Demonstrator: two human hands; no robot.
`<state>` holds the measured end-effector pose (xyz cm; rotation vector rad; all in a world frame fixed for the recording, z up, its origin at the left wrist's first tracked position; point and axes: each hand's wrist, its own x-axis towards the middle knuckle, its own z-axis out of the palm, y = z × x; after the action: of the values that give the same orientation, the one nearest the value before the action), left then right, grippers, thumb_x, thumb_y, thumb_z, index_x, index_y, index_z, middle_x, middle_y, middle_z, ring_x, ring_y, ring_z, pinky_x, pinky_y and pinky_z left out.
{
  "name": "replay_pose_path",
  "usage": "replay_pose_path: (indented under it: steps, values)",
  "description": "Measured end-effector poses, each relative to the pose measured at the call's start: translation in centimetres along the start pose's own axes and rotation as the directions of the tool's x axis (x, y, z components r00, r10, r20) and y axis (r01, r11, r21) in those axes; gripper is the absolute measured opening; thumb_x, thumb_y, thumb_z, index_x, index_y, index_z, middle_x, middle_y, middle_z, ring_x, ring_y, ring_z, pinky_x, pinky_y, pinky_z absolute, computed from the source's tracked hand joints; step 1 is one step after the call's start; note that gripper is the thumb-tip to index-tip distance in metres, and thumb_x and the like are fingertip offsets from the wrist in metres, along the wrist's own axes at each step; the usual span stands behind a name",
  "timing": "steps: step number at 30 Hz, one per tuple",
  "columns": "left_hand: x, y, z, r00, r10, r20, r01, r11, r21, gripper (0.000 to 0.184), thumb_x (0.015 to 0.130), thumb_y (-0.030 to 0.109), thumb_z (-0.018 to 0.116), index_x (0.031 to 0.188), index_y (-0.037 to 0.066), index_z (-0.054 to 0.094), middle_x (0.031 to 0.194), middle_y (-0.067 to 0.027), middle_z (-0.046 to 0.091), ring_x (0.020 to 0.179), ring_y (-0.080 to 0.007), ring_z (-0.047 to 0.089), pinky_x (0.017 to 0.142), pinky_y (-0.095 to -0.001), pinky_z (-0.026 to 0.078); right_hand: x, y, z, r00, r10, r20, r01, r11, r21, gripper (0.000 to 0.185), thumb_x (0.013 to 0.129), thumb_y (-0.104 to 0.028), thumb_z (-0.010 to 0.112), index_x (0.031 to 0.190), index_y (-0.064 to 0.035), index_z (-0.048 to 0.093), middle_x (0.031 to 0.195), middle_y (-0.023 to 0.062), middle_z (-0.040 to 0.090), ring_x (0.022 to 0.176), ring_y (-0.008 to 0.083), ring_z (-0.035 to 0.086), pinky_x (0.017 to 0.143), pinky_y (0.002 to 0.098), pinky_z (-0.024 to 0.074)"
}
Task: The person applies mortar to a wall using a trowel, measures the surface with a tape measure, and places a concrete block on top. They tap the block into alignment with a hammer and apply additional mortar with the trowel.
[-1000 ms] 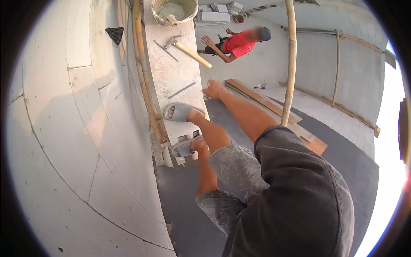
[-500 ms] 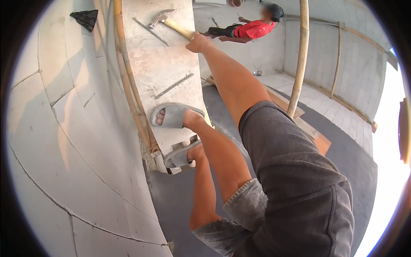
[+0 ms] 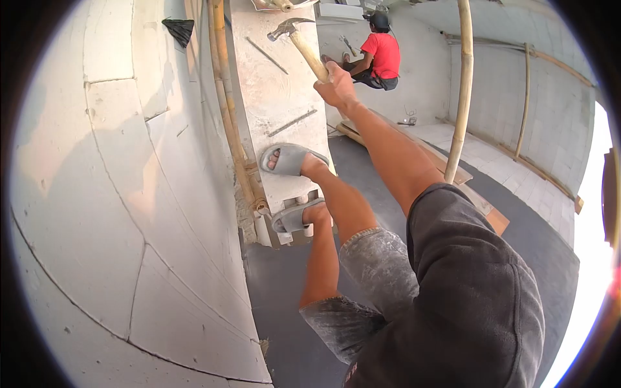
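My right hand (image 3: 335, 87) is closed around the lower end of a claw hammer's wooden handle (image 3: 308, 54). The steel head of the hammer (image 3: 288, 28) points away from me, over a pale, dusty plank (image 3: 284, 84). Two thin dark rods lie on that plank: one rod (image 3: 266, 55) near the hammer head, the other rod (image 3: 292, 123) closer to my feet. My feet, in grey slides (image 3: 284, 159), stand at the plank's near end. My left hand is out of view.
Bamboo poles (image 3: 226, 103) run between the plank and the block wall (image 3: 97, 194). An upright bamboo pole (image 3: 462, 97) stands to the right. A person in a red shirt (image 3: 381, 55) squats beyond the plank. Boards (image 3: 475, 194) lie over the dark floor (image 3: 375, 168).
The view has swung, so the plank and my feet sit farther right. My right hand still grips the hammer and looks larger. The person in red has turned away.
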<state>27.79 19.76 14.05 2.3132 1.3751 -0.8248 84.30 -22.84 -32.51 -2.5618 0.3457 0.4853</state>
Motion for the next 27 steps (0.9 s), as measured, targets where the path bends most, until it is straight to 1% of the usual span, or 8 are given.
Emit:
replay_pose_path:
  steps: [2, 4, 7, 8, 11, 17, 23, 27]
  values:
    - [-1.9, -2.8, -2.3, 0.999, 0.020, -0.049, -0.022, 0.999, -0.038, 0.133, 0.067, 0.057, 0.090, 0.161, -0.007, 0.020, 0.156, -0.0306, 0.040, 0.136, -0.0451, 0.049, 0.117, -0.0605, 0.040, -5.5, -0.4, -2.9, 0.967, -0.203, -0.156, 0.210, 0.977, 0.025, 0.032, 0.085, -0.022, 0.072, 0.104, 0.0003, 0.058, 0.093, 0.0260, 0.069, 0.091, 0.0424, 0.069, 0.083, 0.0486, 0.0530]
    - [-3.5, -6.8, -4.7, 0.988, 0.082, -0.133, -0.098, 0.988, -0.116, 0.135, 0.066, 0.056, 0.092, 0.162, -0.006, 0.019, 0.156, -0.0304, 0.040, 0.136, -0.0446, 0.049, 0.117, -0.0605, 0.041, -11.3, -2.6, -7.1, 0.994, 0.024, 0.103, -0.048, 0.970, 0.239, 0.032, 0.088, -0.023, 0.072, 0.105, 0.0004, 0.059, 0.092, 0.0254, 0.068, 0.088, 0.0432, 0.066, 0.083, 0.0489, 0.0518]
    - [-5.1, -13.7, -7.6, 0.935, 0.203, -0.290, -0.266, 0.943, -0.201, 0.139, 0.063, 0.056, 0.094, 0.163, -0.005, 0.018, 0.156, -0.0301, 0.039, 0.136, -0.0439, 0.050, 0.116, -0.0605, 0.042, -20.6, -6.8, -13.5, 0.973, 0.020, 0.230, -0.045, 0.993, 0.105, 0.034, 0.090, -0.025, 0.071, 0.110, 0.0007, 0.061, 0.090, 0.0263, 0.067, 0.086, 0.0425, 0.065, 0.082, 0.0482, 0.0513]
    - [-7.0, -15.3, -7.2, 0.943, 0.067, -0.326, -0.013, 0.986, 0.164, 0.141, 0.064, 0.062, 0.090, 0.167, 0.002, 0.014, 0.159, -0.0299, 0.035, 0.141, -0.0454, 0.040, 0.118, -0.0604, 0.036, -23.0, -8.5, -15.6, 0.962, -0.007, 0.273, -0.004, 0.999, 0.042, 0.035, 0.091, -0.026, 0.070, 0.111, 0.0011, 0.062, 0.090, 0.0266, 0.067, 0.086, 0.0409, 0.066, 0.081, 0.0478, 0.0513]
    - [-8.1, -8.2, -9.9, 0.934, -0.211, -0.289, 0.169, 0.972, -0.164, 0.140, 0.059, 0.025, 0.097, 0.169, 0.011, 0.012, 0.156, -0.0257, 0.034, 0.141, -0.0443, 0.037, 0.119, -0.0563, 0.035, -29.5, -12.3, -21.5, 0.894, -0.130, 0.429, 0.128, 0.991, 0.034, 0.034, 0.090, -0.030, 0.071, 0.095, 0.0030, 0.065, 0.078, 0.0229, 0.066, 0.073, 0.0344, 0.066, 0.072, 0.0450, 0.0519]
    - [-8.5, -10.8, -9.2, 0.923, -0.194, -0.332, 0.158, 0.978, -0.133, 0.140, 0.057, 0.035, 0.100, 0.170, 0.028, 0.017, 0.155, -0.0188, 0.042, 0.147, -0.0398, 0.034, 0.126, -0.0507, 0.026, -40.7, -19.7, -28.8, 0.435, -0.640, 0.634, 0.699, 0.683, 0.209, 0.038, 0.097, -0.034, 0.071, 0.096, 0.0018, 0.060, 0.068, 0.0184, 0.055, 0.063, 0.0296, 0.055, 0.064, 0.0429, 0.0456]
    - [-9.1, -11.3, -9.5, 0.923, -0.212, -0.321, 0.155, 0.968, -0.196, 0.133, 0.060, 0.036, 0.097, 0.168, 0.034, 0.022, 0.151, -0.0148, 0.047, 0.146, -0.0366, 0.038, 0.127, -0.0477, 0.024, -49.0, -31.7, -31.6, 0.089, -0.589, 0.803, 0.791, 0.532, 0.302, 0.034, 0.105, -0.033, 0.062, 0.100, 0.0006, 0.057, 0.069, 0.0209, 0.057, 0.063, 0.0345, 0.059, 0.062, 0.0443, 0.0438]
    - [-9.3, -12.4, -9.2, 0.926, -0.166, -0.339, 0.106, 0.977, -0.187, 0.134, 0.057, 0.029, 0.096, 0.168, 0.036, 0.021, 0.149, -0.0152, 0.047, 0.142, -0.0382, 0.041, 0.126, -0.0487, 0.025, -52.2, -38.7, -28.7, 0.000, -0.641, 0.767, 0.889, 0.351, 0.293, 0.036, 0.108, -0.035, 0.058, 0.099, 0.0004, 0.054, 0.067, 0.0230, 0.058, 0.061, 0.0403, 0.059, 0.060, 0.0469, 0.0441]
